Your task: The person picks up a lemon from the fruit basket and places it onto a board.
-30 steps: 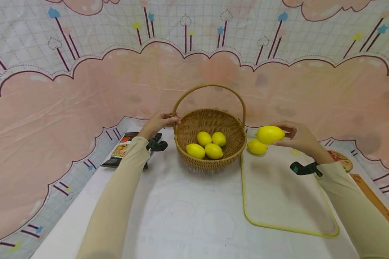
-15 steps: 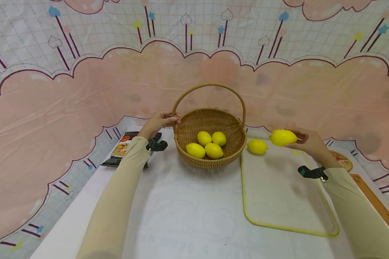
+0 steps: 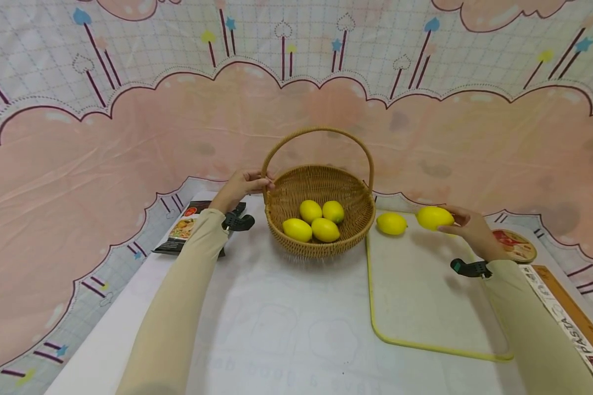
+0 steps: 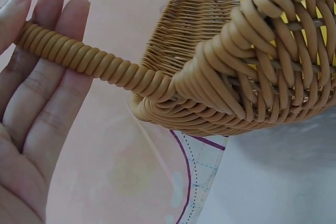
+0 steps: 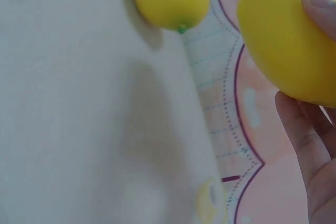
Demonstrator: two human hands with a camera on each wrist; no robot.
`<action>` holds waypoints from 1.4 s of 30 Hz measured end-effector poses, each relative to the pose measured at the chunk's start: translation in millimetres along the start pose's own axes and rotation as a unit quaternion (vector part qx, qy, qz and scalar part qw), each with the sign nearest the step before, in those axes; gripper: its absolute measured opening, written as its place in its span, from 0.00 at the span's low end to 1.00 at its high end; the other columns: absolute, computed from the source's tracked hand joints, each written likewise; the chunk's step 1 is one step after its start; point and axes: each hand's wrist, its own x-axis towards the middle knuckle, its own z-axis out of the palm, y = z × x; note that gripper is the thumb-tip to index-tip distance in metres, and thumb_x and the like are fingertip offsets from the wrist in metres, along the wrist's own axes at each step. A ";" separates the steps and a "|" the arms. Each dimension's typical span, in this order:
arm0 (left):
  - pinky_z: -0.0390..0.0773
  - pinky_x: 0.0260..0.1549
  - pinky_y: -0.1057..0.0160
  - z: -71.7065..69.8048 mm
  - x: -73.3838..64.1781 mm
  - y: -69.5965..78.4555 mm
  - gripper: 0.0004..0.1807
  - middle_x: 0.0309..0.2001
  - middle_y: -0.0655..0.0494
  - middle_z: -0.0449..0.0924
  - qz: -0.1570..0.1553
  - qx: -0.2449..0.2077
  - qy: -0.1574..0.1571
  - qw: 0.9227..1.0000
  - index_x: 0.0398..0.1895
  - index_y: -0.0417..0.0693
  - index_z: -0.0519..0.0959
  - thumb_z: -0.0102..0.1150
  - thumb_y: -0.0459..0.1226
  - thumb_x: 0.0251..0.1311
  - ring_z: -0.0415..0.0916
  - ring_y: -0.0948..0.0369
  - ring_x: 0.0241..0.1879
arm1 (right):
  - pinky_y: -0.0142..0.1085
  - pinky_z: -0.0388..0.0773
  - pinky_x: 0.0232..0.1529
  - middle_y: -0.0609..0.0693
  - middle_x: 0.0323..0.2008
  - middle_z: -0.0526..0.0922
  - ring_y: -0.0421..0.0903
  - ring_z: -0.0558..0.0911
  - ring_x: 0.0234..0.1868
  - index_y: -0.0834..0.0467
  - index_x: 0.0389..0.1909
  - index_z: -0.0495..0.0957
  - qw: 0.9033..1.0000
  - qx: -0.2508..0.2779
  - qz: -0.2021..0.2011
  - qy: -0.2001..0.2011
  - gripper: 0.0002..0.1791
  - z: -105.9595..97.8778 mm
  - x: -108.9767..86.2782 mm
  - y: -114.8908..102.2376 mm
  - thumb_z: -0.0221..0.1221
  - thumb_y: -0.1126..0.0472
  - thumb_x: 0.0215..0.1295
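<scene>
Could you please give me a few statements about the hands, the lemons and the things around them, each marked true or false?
1. The left hand holds the basket handle. True.
2. Six lemons lie in the basket. False: four lemons lie in the basket.
3. The right hand holds a yellow lemon. True.
4. In the head view, the black packet is right of the basket. False: the black packet is left of it.
5. A second lemon rests on the yellow-edged board. True.

right wrist: held lemon [image 5: 283, 40] cut off | head: board [image 3: 425, 307] partly behind sleeve [image 3: 533, 323]
</scene>
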 end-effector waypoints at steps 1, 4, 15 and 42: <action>0.79 0.50 0.64 -0.1 -0.6 0.1 0.22 0.32 0.66 0.83 -0.001 -0.001 -0.001 1.000 0.55 0.26 0.69 0.51 0.37 0.66 0.80 0.69 0.38 | 0.15 0.74 0.42 0.24 0.46 0.70 0.20 0.74 0.44 0.65 0.66 0.62 1.000 0.005 0.003 0.002 0.34 0.9 -0.7 2.6 0.62 0.60 0.61; 0.79 0.51 0.63 0.1 -1.8 0.7 0.21 0.32 0.67 0.83 -0.003 -0.001 -0.002 1.000 0.55 0.26 0.69 0.51 0.36 0.67 0.80 0.69 0.38 | 0.13 0.73 0.42 0.23 0.45 0.69 0.18 0.73 0.43 0.66 0.66 0.61 1.000 0.015 0.008 0.009 0.35 3.7 -1.8 9.7 0.62 0.60 0.61; 0.80 0.46 0.67 1.5 -2.1 -0.1 0.20 0.32 0.65 0.83 0.007 -0.009 0.005 1.000 0.53 0.26 0.71 0.51 0.36 0.66 0.81 0.67 0.37 | 0.11 0.69 0.42 0.22 0.45 0.69 0.19 0.71 0.42 0.69 0.67 0.59 0.999 -0.009 0.023 0.022 0.35 8.2 2.5 26.3 0.60 0.59 0.63; 0.78 0.53 0.59 0.5 -3.5 2.1 0.19 0.32 0.65 0.84 0.005 -0.004 0.002 1.000 0.52 0.26 0.71 0.50 0.36 0.67 0.81 0.68 0.38 | 0.11 0.67 0.42 0.59 0.63 0.68 0.18 0.66 0.40 0.64 0.69 0.56 0.993 -0.046 0.112 -0.014 0.41 17.0 4.5 36.6 0.60 0.49 0.62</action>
